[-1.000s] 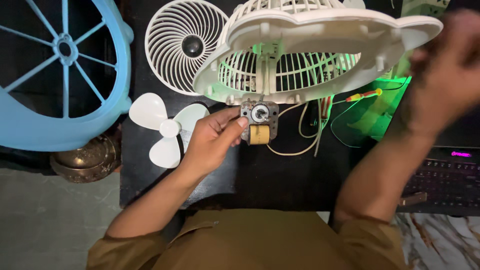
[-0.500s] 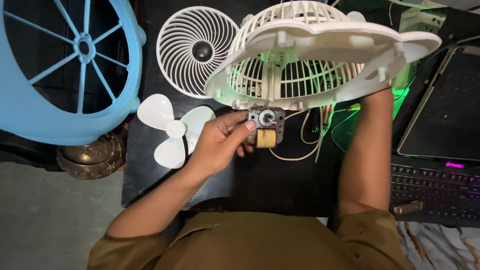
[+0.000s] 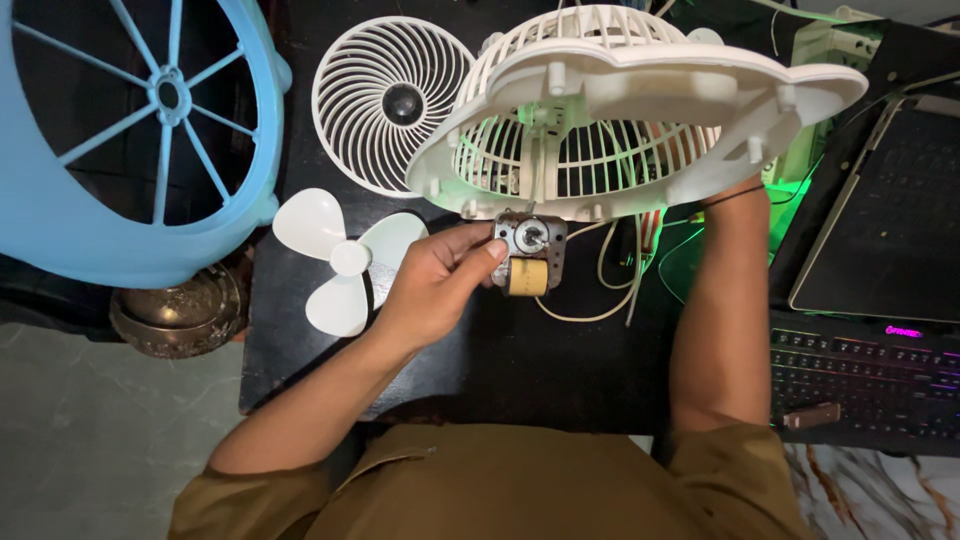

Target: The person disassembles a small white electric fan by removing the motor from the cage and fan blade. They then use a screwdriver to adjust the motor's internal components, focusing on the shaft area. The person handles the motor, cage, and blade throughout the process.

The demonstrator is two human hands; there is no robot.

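My left hand pinches a small fan motor, a metal frame with a shaft and a yellow-wrapped coil, just below the white fan housing. The housing is tipped with its underside toward me and its rear cage visible inside. Cream wires run from the motor toward the housing. My right forearm reaches up under the housing's right side, which hides the hand. A white three-blade propeller lies left of my left hand.
A round white front grille lies on the black table behind the propeller. A large blue fan frame and a brass bowl sit at left. A laptop and a lit keyboard are at right.
My right hand, raised and blurred at the right a second ago, has gone under the housing's right side. My left hand and the motor stay in nearly the same place.
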